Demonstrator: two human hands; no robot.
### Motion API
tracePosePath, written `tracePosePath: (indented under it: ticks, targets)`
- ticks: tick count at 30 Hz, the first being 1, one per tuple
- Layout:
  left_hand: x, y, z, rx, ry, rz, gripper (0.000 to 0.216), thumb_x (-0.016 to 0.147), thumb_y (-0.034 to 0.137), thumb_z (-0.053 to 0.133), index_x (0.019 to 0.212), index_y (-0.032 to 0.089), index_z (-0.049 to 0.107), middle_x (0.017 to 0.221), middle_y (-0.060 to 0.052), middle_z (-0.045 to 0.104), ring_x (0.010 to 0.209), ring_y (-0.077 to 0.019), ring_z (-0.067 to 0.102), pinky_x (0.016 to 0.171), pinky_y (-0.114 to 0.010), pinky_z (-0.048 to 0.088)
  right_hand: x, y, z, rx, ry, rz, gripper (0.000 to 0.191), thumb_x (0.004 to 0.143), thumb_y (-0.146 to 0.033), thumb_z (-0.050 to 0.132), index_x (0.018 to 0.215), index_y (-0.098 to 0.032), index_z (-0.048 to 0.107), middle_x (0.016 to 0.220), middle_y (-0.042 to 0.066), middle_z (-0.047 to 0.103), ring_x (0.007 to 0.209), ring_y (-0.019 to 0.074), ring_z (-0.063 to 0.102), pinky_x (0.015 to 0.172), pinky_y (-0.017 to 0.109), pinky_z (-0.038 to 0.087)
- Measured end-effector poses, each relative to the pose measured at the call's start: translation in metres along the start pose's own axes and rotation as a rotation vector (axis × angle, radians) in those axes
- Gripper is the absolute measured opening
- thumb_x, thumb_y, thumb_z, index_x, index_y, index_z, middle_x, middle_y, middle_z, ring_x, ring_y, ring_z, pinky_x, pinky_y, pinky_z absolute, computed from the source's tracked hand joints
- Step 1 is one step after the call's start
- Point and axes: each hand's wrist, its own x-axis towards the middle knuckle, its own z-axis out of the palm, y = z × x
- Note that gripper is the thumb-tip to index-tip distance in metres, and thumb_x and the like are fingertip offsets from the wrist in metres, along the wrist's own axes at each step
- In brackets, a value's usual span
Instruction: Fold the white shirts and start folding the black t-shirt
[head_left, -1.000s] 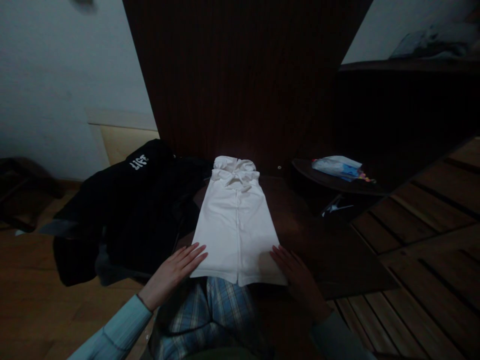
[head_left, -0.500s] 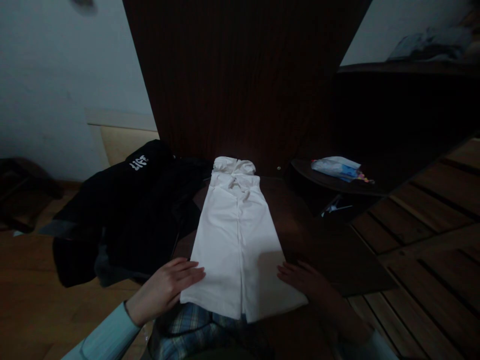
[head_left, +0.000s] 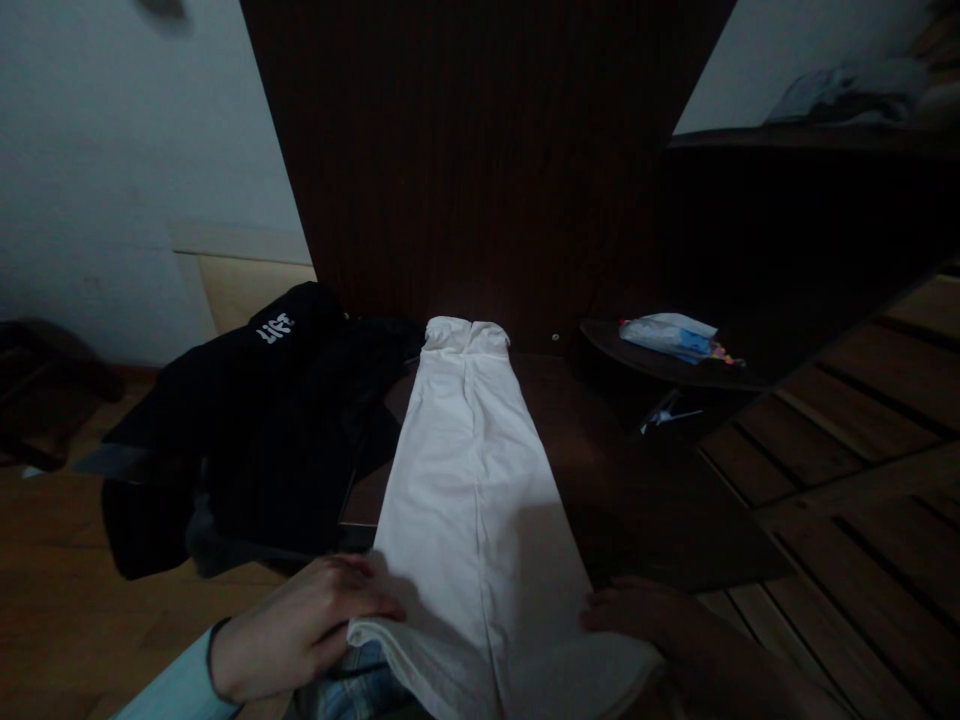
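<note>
A long white garment (head_left: 472,500) lies stretched lengthwise on a dark low wooden table (head_left: 660,510), its near end hanging over the table edge onto my lap. My left hand (head_left: 300,625) grips the garment's near left corner with fingers curled on the cloth. At the near right edge of the cloth, in shadow, my right hand (head_left: 645,615) has its fingers closed on the fabric. Under the cloth, plaid trousers (head_left: 360,680) show on my lap.
A heap of black clothing (head_left: 247,420) with white lettering lies left of the garment. A plastic packet (head_left: 671,335) rests on a small dark round table at the right. Behind stands a dark wooden panel (head_left: 480,150). Slatted wooden floor (head_left: 862,470) fills the right.
Both hands have pulled the white garment toward me. Its folded far end has straightened out and its near end now hangs over the table edge.
</note>
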Motion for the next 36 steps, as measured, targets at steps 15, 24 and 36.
tracePosePath:
  ticks: [15, 24, 36]
  targets:
    - [0.132, -0.139, -0.033, -0.277, 0.718, -0.469, 0.04, 0.068, 0.049, 0.053, 0.081, 0.012, 0.06, 0.062, -0.001, 0.057, 0.056, -0.013, 0.051, 0.05, -0.023, 0.039, 0.177, 0.092, -0.035, 0.252, 0.607, 0.442, 0.024, 0.068, -0.04, 0.053, 0.066, -0.017, 0.061, 0.06, 0.002, 0.061, 0.058, 0.0165, 0.056, 0.057, 0.028, 0.043]
    - [0.135, -0.142, -0.027, -0.191, 0.747, -0.242, 0.038, 0.077, 0.029, 0.045, 0.11, 0.014, 0.057, 0.107, -0.008, 0.062, 0.098, -0.0184, 0.056, 0.088, -0.03, 0.041, 0.185, 0.103, -0.015, 0.328, 0.744, 0.446, 0.029, 0.066, -0.046, 0.053, 0.066, -0.018, 0.058, 0.057, 0.0, 0.055, 0.055, 0.0133, 0.05, 0.053, 0.025, 0.038]
    - [0.156, -0.162, -0.041, 0.003, 0.654, -0.326, 0.026, 0.073, 0.027, 0.054, 0.093, 0.016, 0.065, 0.097, -0.007, 0.064, 0.092, -0.0186, 0.057, 0.084, -0.029, 0.043, 0.204, 0.125, -0.021, 0.246, 0.833, 0.314, 0.03, 0.07, -0.039, 0.053, 0.088, -0.017, 0.063, 0.082, 0.005, 0.06, 0.073, 0.0155, 0.055, 0.071, 0.03, 0.044]
